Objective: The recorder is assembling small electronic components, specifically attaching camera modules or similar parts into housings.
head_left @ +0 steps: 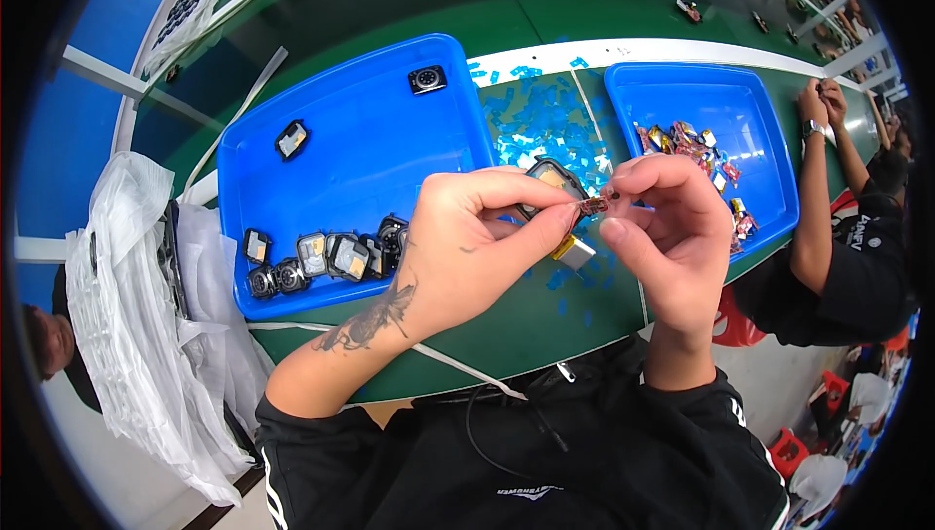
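My left hand is closed, thumb and forefinger pressed together, around an open black smartwatch case with a pale inside. A small red circuit board sits at its thumb tip. My right hand pinches the board's other end between thumb and forefinger, its remaining fingers curled. Just below the board hangs a silver battery with a yellow edge; whether a lead joins the two is hidden by my fingers. Both hands are above the green table, between two blue trays.
The left blue tray holds several watch cases. Red boards and batteries lie in the right blue tray. Blue film scraps litter the green table. White wrapping stands at left; a co-worker works at right.
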Demonstrator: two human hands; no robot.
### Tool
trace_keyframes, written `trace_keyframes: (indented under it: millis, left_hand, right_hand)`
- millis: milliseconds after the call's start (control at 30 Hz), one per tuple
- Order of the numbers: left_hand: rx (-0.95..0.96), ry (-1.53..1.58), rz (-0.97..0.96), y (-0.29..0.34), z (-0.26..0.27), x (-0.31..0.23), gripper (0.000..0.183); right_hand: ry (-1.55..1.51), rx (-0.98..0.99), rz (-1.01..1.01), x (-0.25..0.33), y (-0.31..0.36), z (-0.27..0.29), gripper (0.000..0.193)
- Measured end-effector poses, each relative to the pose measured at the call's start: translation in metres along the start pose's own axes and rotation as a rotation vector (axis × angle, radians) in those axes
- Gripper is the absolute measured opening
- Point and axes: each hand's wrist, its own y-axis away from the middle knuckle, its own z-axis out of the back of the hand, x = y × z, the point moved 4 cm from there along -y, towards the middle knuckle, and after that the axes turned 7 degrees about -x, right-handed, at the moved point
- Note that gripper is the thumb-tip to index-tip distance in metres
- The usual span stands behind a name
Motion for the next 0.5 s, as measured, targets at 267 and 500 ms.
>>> trace_keyframes:
  millis: [267, 500]
  left_hand:
    - [-0.022, 0.031, -0.093, 0.001, -0.004, -0.007, 0.031]
    - [0.011, -0.109, -0.203, 0.002, 0.0, -0.007, 0.037]
  right_hand:
    - [0.265, 0.01, 0.164, 0.001, -0.003, -0.008, 0.036]
    - [0.37, -0.013, 0.245, 0.009, -0.006, -0.014, 0.04]
